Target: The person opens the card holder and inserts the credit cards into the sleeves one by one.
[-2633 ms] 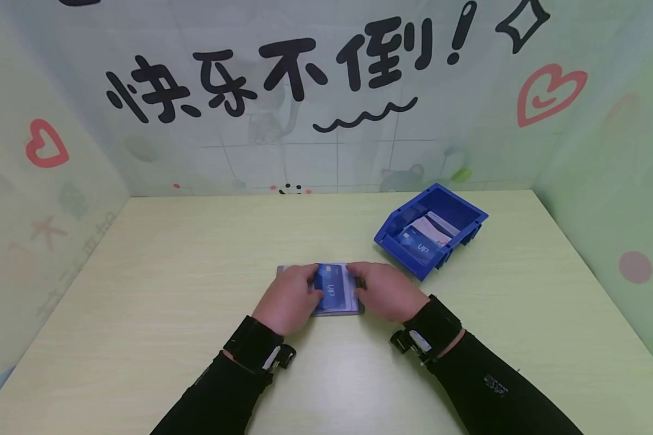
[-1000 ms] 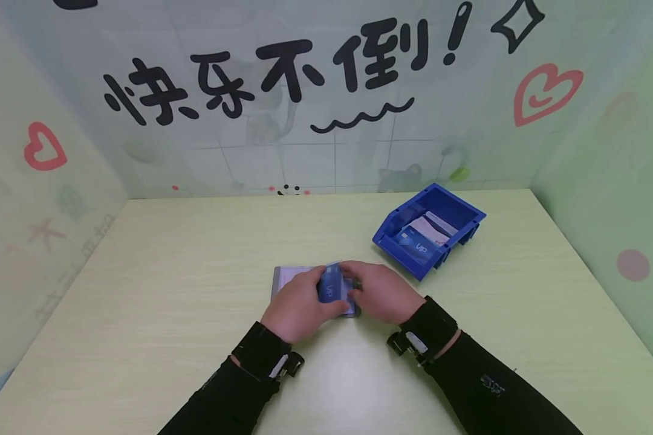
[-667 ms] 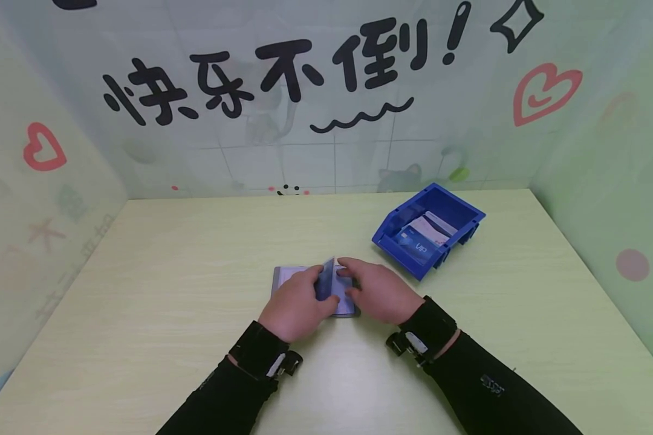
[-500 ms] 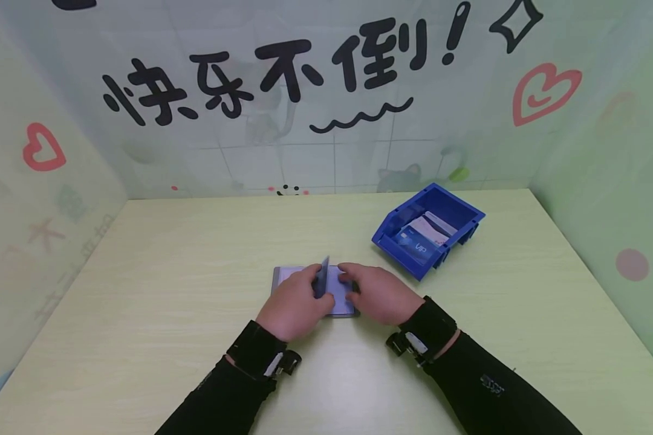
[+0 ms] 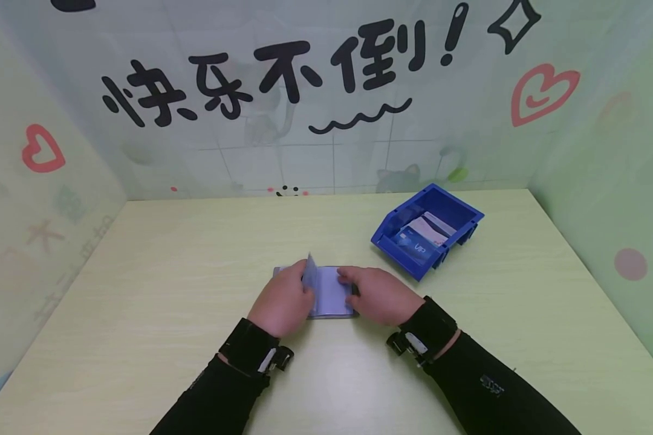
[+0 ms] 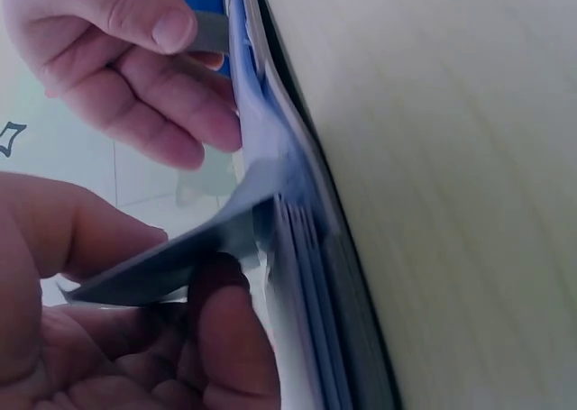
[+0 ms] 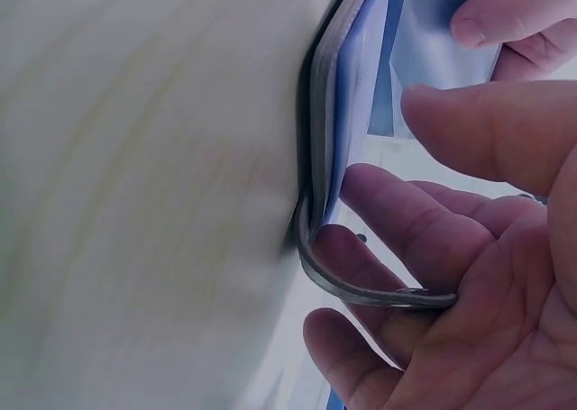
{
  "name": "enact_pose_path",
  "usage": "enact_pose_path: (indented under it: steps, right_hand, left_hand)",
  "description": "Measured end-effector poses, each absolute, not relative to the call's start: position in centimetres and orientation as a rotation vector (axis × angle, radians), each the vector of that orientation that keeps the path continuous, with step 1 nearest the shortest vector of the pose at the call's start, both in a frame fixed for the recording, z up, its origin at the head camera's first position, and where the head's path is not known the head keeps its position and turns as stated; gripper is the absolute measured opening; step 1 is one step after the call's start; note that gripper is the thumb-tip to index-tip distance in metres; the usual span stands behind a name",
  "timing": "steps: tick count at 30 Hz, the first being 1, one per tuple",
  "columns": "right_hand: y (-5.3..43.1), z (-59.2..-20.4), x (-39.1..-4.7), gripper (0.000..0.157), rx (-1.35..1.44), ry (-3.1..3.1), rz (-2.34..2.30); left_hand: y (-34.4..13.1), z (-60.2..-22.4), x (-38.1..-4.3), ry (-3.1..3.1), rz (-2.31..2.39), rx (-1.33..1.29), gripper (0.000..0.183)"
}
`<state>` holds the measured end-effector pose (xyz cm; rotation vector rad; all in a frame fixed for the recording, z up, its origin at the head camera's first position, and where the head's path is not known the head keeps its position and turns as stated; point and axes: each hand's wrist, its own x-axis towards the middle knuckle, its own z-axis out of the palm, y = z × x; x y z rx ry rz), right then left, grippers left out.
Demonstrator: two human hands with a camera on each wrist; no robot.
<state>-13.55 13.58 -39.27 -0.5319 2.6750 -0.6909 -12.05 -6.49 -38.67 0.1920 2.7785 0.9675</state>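
Note:
A grey card holder [image 5: 334, 296] with clear bluish sleeve pages lies spread on the table in front of me. My left hand [image 5: 282, 302] pinches one sleeve page [image 5: 311, 279] between thumb and fingers, and that page stands up from the middle fold. In the left wrist view, more stacked pages [image 6: 311, 311] show below the lifted one. At the right edge of the holder rests my right hand [image 5: 383, 296], its fingertips against the page border and the thumb apart. The holder's grey strap [image 7: 361, 296] curves out to that palm in the right wrist view.
Behind and to the right stands a blue plastic bin [image 5: 451, 204], set at an angle. Inside lie a blue VIP card [image 5: 416, 244] and several pale cards [image 5: 428, 229]. Printed cloth walls [image 5: 223, 151] enclose the table [image 5: 196, 241] at the back and both sides.
The page with the blue VIP card, flat on the right earlier, has been lifted and swung left by my left hand, baring a pale sleeve. The right hand stays almost in place.

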Motion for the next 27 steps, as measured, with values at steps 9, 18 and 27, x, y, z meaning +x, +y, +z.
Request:
enact_pose_path:
  steps: [9, 18, 27]
  right_hand:
    - [13.5, -38.9, -13.4, 0.059, -0.509, 2.665, -0.693]
    - [13.7, -38.9, -13.4, 0.059, -0.509, 2.674, -0.688]
    - [13.8, -38.9, -13.5, 0.059, -0.488, 2.671, -0.711]
  left_hand:
    - [-7.3, -38.8, -12.6, 2.831, 0.884, 0.145, 0.073]
    - [-8.0, -38.7, -12.7, 2.866, 0.782, 0.156, 0.061]
    - [-8.6, -38.7, -12.7, 2.901, 0.703, 0.158, 0.056]
